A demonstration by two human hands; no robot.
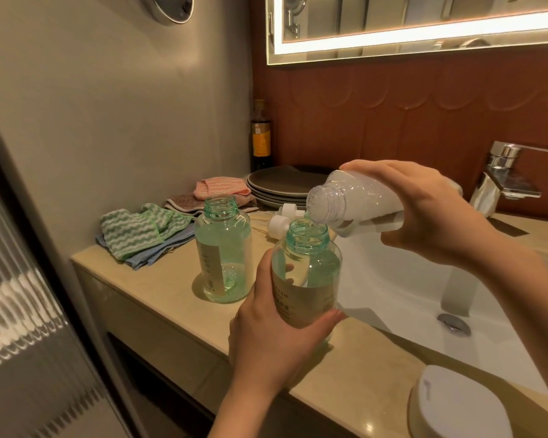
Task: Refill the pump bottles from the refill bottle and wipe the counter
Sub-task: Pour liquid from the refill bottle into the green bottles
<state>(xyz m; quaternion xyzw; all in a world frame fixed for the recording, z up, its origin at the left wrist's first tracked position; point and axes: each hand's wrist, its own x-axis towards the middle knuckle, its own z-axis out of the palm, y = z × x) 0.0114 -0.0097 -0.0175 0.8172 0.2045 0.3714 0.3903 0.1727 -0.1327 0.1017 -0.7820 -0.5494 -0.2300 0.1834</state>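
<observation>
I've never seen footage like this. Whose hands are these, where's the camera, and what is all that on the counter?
There is no robot: a person wears one camera on the head, looking down at their own hands. The left hand grips an open green pump bottle. The right hand tilts the white refill bottle, its mouth just above that opening. A second open pump bottle stands on the counter. Behind it lie striped cloths, two white pump heads and stacked plates. The sink is on the right.
</observation>
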